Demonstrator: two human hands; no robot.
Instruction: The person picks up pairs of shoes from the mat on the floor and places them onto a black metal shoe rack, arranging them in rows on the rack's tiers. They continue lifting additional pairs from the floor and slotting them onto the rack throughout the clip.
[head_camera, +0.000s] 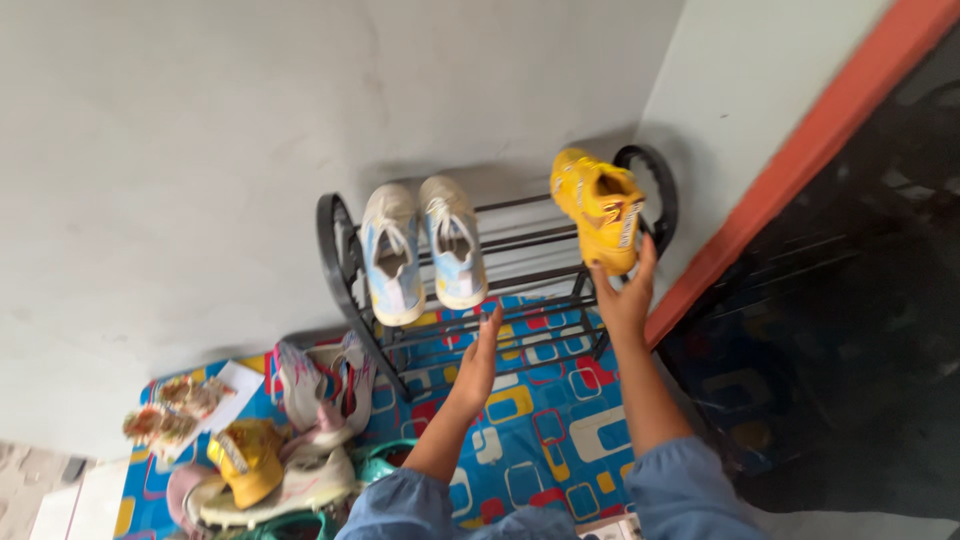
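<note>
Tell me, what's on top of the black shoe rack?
On the black shoe rack sit two pale blue-and-white sneakers. The right hand holds a yellow shoe at its right end.

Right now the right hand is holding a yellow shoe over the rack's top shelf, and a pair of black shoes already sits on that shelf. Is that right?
Not quite: the pair of shoes on the rack is white and pale blue, not black. The rest holds: the right hand has its grip on the yellow shoe over the top shelf. The head view shows this.
</note>
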